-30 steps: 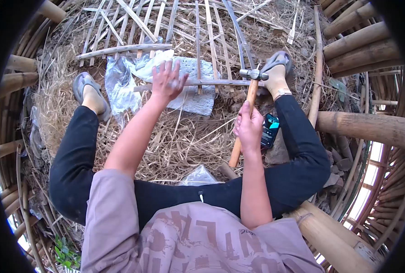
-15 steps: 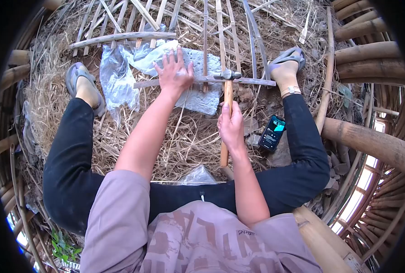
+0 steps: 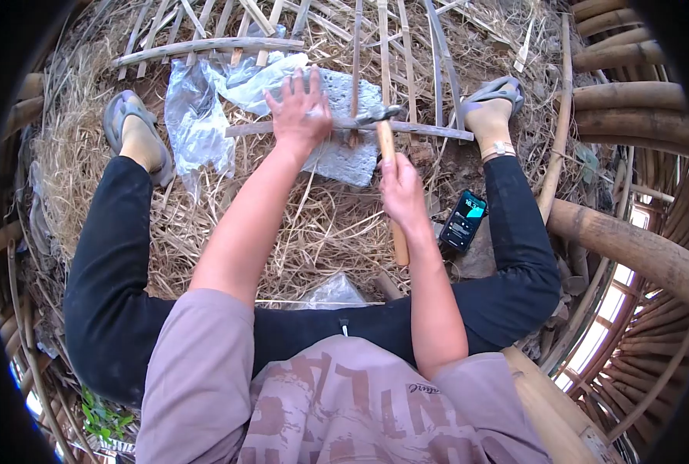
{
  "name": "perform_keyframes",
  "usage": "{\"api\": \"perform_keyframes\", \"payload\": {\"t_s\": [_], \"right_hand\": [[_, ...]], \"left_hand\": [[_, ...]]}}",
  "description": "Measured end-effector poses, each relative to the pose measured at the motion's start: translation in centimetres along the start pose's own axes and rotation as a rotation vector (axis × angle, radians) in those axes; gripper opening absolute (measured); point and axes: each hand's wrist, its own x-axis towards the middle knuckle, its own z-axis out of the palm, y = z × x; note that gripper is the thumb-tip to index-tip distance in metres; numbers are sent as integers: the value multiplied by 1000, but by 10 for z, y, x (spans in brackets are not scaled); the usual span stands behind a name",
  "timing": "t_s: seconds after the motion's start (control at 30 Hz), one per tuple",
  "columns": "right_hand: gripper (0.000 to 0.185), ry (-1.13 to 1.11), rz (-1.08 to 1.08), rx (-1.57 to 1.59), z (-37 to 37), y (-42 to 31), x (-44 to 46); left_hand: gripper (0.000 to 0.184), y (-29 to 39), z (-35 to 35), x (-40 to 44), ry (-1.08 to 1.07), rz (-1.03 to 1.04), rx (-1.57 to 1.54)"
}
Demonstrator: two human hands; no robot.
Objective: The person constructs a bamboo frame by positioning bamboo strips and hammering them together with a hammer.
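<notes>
My right hand (image 3: pixel 403 192) is closed around the wooden handle of a hammer (image 3: pixel 386 144). The hammer's metal head is at the crosswise bamboo slat (image 3: pixel 437 130), beside a lengthwise bamboo strip (image 3: pixel 384 58); whether it touches is unclear. My left hand (image 3: pixel 302 116) lies flat over the slat, fingers stretched forward and apart. Beneath the slat is a pale, pitted stone block (image 3: pixel 343 164), partly hidden by my left hand. Another lengthwise strip (image 3: pixel 355 62) crosses the slat between my hand and the hammer head.
Clear plastic sheeting (image 3: pixel 197 116) lies left of the block. A curved bamboo piece (image 3: pixel 205 47) crosses more strips at the upper left. A lit phone (image 3: pixel 463 222) rests near my right leg. Thick bamboo poles (image 3: pixel 623 243) stand at right; dry straw (image 3: pixel 228 247) covers the ground.
The hammer and my right hand have shifted slightly right and up, and the hammer has tilted. My left hand stays on the slat. The view has shifted a little.
</notes>
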Motion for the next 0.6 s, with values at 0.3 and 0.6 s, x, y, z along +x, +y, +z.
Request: {"api": "perform_keyframes", "payload": {"t_s": [0.3, 0.6], "right_hand": [[24, -33, 28, -40, -17, -19, 20], [31, -95, 109, -129, -31, -44, 18]], "left_hand": [[63, 0, 3, -2, -30, 9, 26], [63, 1, 3, -3, 0, 16, 52]]}}
